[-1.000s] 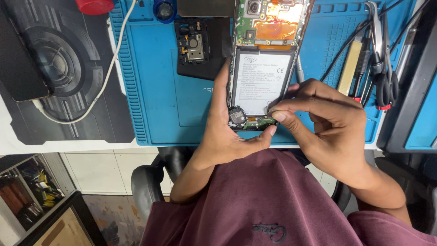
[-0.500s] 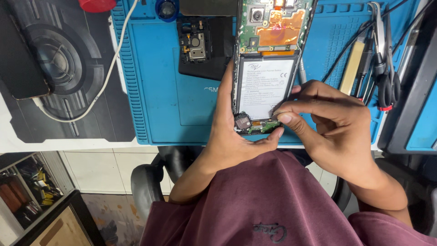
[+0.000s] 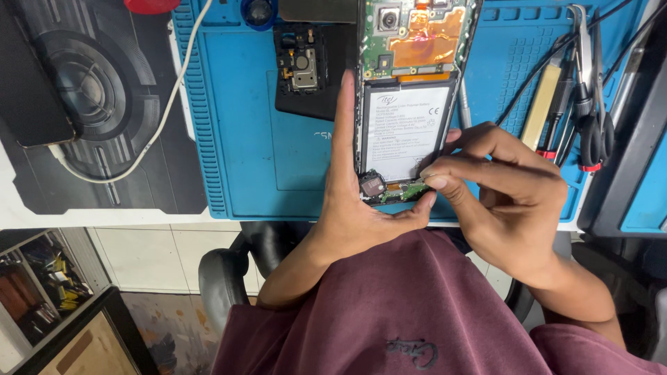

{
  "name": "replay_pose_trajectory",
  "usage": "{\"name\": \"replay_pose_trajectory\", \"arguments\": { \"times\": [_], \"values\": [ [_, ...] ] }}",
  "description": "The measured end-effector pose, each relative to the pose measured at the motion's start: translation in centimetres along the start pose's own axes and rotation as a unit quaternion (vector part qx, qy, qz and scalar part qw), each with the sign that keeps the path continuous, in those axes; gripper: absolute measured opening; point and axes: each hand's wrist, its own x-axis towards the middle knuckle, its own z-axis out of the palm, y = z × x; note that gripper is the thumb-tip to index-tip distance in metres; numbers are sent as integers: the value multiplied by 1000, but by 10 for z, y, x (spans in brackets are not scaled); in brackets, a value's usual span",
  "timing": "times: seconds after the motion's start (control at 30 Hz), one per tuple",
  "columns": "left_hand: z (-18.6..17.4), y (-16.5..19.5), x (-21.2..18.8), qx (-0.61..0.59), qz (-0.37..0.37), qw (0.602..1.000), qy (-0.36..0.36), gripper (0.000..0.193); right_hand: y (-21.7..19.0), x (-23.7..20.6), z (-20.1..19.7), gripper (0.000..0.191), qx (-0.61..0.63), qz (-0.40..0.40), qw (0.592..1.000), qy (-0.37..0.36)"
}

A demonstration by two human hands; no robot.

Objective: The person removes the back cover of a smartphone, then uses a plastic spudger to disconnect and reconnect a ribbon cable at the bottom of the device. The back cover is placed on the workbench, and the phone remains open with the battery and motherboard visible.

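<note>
Opened phone (image 3: 410,104) lies back-off on blue mat (image 3: 264,139), bottom edge toward me. My left hand (image 3: 361,208) cups its lower left side, grip closed on frame. My right hand (image 3: 507,194) pinches fingertips at small bottom board (image 3: 406,191); whether tool held, cannot tell. Step looks like working board loose. Next move calls for gentle, steady lift.

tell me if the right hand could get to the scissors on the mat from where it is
Probably yes. The right hand works at the opened phone's bottom edge, and the scissors lie just beyond it on the blue mat, nothing between.

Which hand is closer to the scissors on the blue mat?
Right. The right hand sits just beside the scissors; the left hand is across the opened phone, farther away.
</note>
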Motion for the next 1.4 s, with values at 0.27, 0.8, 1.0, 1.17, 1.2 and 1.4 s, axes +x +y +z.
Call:
{"name": "replay_pose_trajectory", "arguments": {
  "times": [0.27,0.8,1.0,1.17,1.2,1.4],
  "values": [
    [4,3,-1,-111,-31,993,-21,122,1,2,1,14,17,-92,996,1],
    [4,4,2,-22,-14,1000,-9,125,12,-1,-5,21,97,-20,994,-51],
    [5,2,-5,-52,-48,997,-6,126,11,-2,-6,21,103,8,993,-55],
    [7,-1,-9,-61,-48,997,-5,127,10,0,-7,20,87,1,994,-59],
    [7,-2,-9,-60,-48,997,-5,127,10,0,-7,20,86,0,994,-60],
    [7,-3,-10,-88,-45,995,-18,126,9,0,-5,19,89,-5,995,-52]
  ]
}}
